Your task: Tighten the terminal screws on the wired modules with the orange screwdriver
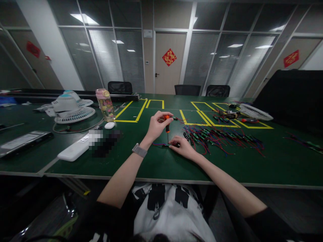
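My left hand [158, 125] is closed around the handle of a small orange and black screwdriver [167, 123], held upright with its tip down on a small circuit board [167, 145] lying on the green table [156, 164]. A watch sits on my left wrist. My right hand [182, 146] rests on the table beside the board, fingers pinched on its right end to steady it. Red and blue wires trail from the board.
A heap of small boards with red, blue and black wires [222, 137] lies to the right. A water bottle [105, 105], a white fan [70, 111], a white mouse [109, 125] and a keyboard [75, 150] stand on the left. Yellow tape boxes [137, 116] mark the table.
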Action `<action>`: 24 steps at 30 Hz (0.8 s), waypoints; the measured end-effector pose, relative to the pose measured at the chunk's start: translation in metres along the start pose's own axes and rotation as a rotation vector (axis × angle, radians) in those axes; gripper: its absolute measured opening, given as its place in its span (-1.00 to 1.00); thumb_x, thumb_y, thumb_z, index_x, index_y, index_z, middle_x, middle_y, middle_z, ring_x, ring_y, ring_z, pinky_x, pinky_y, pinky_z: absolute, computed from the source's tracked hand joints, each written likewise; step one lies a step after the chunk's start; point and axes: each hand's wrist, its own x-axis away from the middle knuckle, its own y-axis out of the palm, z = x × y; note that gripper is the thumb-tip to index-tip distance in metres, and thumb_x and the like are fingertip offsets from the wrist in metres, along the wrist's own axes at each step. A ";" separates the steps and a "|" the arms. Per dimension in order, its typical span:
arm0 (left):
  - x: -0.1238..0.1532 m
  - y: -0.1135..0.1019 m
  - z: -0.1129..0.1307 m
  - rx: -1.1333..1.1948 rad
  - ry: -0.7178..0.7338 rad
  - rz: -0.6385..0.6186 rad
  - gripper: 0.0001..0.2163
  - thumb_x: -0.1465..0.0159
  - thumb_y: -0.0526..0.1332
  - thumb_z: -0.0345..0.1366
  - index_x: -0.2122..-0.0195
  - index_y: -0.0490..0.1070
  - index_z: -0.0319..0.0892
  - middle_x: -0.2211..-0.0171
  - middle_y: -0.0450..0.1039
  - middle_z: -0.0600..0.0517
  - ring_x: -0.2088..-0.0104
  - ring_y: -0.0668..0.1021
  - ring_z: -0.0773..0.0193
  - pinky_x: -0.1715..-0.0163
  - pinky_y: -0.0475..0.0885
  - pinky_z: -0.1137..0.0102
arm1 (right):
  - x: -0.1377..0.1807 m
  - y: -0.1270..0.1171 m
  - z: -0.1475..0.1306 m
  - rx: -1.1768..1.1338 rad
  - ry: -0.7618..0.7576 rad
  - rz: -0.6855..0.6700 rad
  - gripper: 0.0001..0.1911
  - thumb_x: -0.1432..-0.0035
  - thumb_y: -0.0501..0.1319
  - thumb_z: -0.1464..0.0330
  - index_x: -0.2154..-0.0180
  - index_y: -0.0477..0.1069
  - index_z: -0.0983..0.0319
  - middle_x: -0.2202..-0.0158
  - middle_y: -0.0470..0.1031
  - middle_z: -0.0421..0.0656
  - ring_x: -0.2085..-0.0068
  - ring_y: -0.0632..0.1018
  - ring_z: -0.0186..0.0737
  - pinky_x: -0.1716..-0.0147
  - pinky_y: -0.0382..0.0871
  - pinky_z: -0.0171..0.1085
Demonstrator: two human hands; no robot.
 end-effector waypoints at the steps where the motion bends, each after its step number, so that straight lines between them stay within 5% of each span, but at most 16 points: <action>1: 0.000 0.000 0.000 -0.023 0.007 0.008 -0.84 -0.11 0.31 -0.27 0.28 0.53 -0.18 0.30 0.44 0.01 0.35 0.50 0.37 0.36 0.42 0.50 | 0.000 0.000 0.000 -0.002 0.000 -0.001 -0.90 -0.07 0.25 0.43 0.32 0.52 0.27 0.38 0.43 -0.16 0.39 0.46 -0.30 0.35 0.35 -0.31; 7: -0.001 -0.001 -0.002 0.114 -0.008 -0.118 -0.75 -0.30 0.08 -0.30 0.07 0.48 -0.15 0.06 0.45 -0.07 0.08 0.51 0.26 0.10 0.42 0.38 | 0.000 0.001 0.001 -0.029 -0.004 0.002 -0.90 -0.08 0.24 0.43 0.32 0.52 0.28 0.38 0.42 -0.15 0.39 0.46 -0.31 0.36 0.34 -0.31; 10: -0.002 -0.001 -0.003 0.257 -0.071 -0.169 -0.70 -0.28 0.10 -0.29 -0.01 0.42 -0.19 0.10 0.49 -0.10 0.19 0.56 0.26 0.16 0.46 0.32 | 0.000 0.001 0.001 -0.026 -0.008 0.002 -0.90 -0.09 0.24 0.42 0.32 0.52 0.29 0.39 0.42 -0.15 0.39 0.45 -0.30 0.36 0.34 -0.31; 16: 0.000 0.000 0.000 0.042 -0.029 -0.053 -0.81 -0.13 0.30 -0.27 0.23 0.50 -0.20 0.22 0.49 -0.03 0.29 0.52 0.33 0.29 0.43 0.45 | 0.000 -0.001 0.000 -0.016 -0.016 0.003 -0.88 -0.10 0.23 0.41 0.30 0.51 0.28 0.39 0.40 -0.16 0.40 0.45 -0.31 0.37 0.33 -0.32; 20: 0.000 0.001 -0.001 0.012 -0.016 -0.055 -0.82 -0.25 0.16 -0.28 0.17 0.48 -0.16 0.11 0.45 -0.05 0.13 0.51 0.27 0.16 0.42 0.42 | 0.000 -0.001 0.000 -0.017 -0.019 0.002 -0.89 -0.10 0.23 0.42 0.31 0.51 0.27 0.38 0.42 -0.16 0.39 0.45 -0.31 0.35 0.34 -0.32; 24: -0.002 0.000 -0.003 0.244 -0.081 -0.155 -0.75 -0.30 0.06 -0.29 0.08 0.44 -0.20 0.08 0.47 -0.09 0.12 0.53 0.23 0.11 0.44 0.32 | 0.000 -0.001 -0.002 -0.010 -0.023 0.005 -0.90 -0.09 0.23 0.44 0.32 0.51 0.27 0.39 0.41 -0.16 0.41 0.45 -0.32 0.37 0.34 -0.32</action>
